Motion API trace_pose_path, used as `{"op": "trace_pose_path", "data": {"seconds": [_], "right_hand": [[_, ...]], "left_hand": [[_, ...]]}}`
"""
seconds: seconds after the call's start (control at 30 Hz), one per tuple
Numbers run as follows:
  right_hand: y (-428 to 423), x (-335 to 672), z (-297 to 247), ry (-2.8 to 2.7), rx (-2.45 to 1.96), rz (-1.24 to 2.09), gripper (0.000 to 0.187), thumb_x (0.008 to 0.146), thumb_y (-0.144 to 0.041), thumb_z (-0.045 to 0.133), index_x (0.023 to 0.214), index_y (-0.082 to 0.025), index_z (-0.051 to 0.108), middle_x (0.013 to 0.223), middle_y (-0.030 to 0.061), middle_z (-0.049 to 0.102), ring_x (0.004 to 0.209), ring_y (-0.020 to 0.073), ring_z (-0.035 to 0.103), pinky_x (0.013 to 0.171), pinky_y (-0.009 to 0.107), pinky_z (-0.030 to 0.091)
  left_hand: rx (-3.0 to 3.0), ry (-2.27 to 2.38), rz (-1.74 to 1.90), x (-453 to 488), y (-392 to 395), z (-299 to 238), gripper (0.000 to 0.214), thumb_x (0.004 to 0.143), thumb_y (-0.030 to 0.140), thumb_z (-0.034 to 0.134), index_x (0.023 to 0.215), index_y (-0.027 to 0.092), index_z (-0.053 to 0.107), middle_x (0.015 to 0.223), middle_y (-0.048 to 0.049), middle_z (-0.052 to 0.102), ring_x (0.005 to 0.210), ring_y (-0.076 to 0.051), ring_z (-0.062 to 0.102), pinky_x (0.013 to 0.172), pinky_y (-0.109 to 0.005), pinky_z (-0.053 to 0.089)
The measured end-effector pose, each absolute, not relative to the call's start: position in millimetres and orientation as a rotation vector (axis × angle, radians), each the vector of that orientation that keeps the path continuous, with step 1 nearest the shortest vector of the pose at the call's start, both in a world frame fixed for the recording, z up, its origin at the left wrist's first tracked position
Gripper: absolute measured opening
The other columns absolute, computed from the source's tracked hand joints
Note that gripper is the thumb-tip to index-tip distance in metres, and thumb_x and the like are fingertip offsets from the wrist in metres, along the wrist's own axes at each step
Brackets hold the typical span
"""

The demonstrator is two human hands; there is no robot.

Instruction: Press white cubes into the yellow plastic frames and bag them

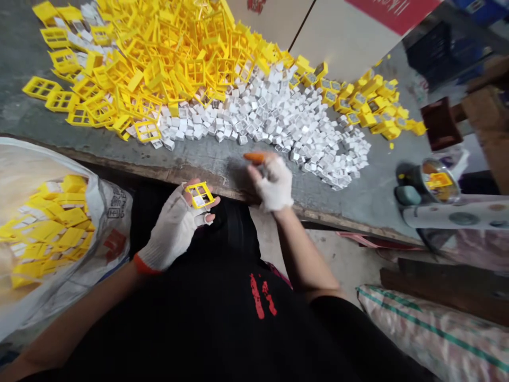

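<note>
One yellow frame [200, 195] is held by the left hand [175, 220] near the table [199, 159]; the right hand's [275, 180] grip cannot be told. Finished pieces [59, 228] seem bagged at left; farther, many white blocks [278, 114] and loose frames [178, 58] are not yet handled.

a grey tabletop [194, 157] bears heaped yellow frames [170, 58], white pieces [270, 109] and yellow blocks [371, 103].

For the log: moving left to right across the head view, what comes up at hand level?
White sack → gloved left hand → small yellow frame it holds → gloved right hand → round metal container.
</note>
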State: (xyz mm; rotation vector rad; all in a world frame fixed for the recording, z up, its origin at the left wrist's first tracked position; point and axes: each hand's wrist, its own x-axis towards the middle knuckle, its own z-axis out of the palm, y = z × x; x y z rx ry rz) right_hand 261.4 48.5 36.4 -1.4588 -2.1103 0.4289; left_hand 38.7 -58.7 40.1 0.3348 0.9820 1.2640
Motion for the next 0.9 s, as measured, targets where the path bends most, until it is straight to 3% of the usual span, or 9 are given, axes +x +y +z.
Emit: {"op": "trace_pose_path", "data": {"seconds": [0.1, 0.27, 0.4, 0.63, 0.77, 0.9], "right_hand": [[104, 262, 41, -2.149, -1.802, 0.302, 0.038, 0.104, -0.021, 0.060, 0.139, -0.020, 0.075, 0.135, 0.0149, 0.079, 0.124, 0.0330, 0.072, 0.113, 0.050, 0.050], [143, 244, 41, -2.370, -1.845, 0.168, 0.031, 0.106, -0.025, 0.056, 0.129, -0.023, 0.076, 0.135, 0.0161, 0.079, 0.131, 0.0391, 0.066, 0.112, 0.056, 0.045], [119, 246, 44, -2.400, -1.762, 0.236, 0.027, 0.103, -0.027, 0.061, 0.122, -0.025, 0.080, 0.129, 0.0137, 0.081, 0.128, 0.0387, 0.067, 0.112, 0.057, 0.046], [25, 239, 57, -2.408, -1.168, 0.475, 0.030, 0.105, -0.053, 0.068, 0.114, -0.030, 0.085, 0.117, 0.0076, 0.085, 0.112, 0.0331, 0.071, 0.105, 0.052, 0.051], [-1, 221, 46, -2.330, -1.095, 0.540, 0.029, 0.107, -0.051, 0.067, 0.108, -0.030, 0.087, 0.121, 0.0071, 0.086, 0.111, 0.0304, 0.073, 0.104, 0.049, 0.053], [5, 220, 39, -2.319, -0.990, 0.670, 0.028, 0.109, -0.048, 0.066, 0.117, -0.031, 0.087, 0.125, 0.0053, 0.085, 0.113, 0.0282, 0.074, 0.106, 0.047, 0.056]], "left_hand": [[0.327, 0.995, 1.255, 37, -57, 40, 0.048, 0.087, 0.048, 0.092, 0.125, 0.027, 0.072, 0.123, -0.0096, 0.079, 0.102, -0.029, 0.082, 0.073, -0.033, 0.061], [0.316, 1.018, 1.256, 36, -56, 43, 0.048, 0.086, 0.046, 0.093, 0.124, 0.025, 0.071, 0.122, -0.0095, 0.079, 0.099, -0.030, 0.082, 0.069, -0.033, 0.061], [0.318, 1.019, 1.249, 35, -56, 43, 0.047, 0.089, 0.046, 0.090, 0.127, 0.025, 0.071, 0.120, -0.0096, 0.079, 0.094, -0.027, 0.080, 0.065, -0.031, 0.057], [0.311, 0.854, 1.248, 39, -59, 37, 0.037, 0.087, 0.041, 0.094, 0.113, 0.023, 0.076, 0.118, -0.0076, 0.080, 0.089, -0.022, 0.078, 0.063, -0.028, 0.059], [0.319, 0.786, 1.228, 36, -64, 38, 0.038, 0.083, 0.040, 0.099, 0.110, 0.022, 0.079, 0.116, -0.0074, 0.081, 0.091, -0.021, 0.077, 0.066, -0.028, 0.063], [0.286, 0.784, 1.223, 29, -66, 38, 0.039, 0.085, 0.041, 0.097, 0.112, 0.021, 0.079, 0.112, -0.0074, 0.081, 0.087, -0.020, 0.077, 0.063, -0.026, 0.062]]}}
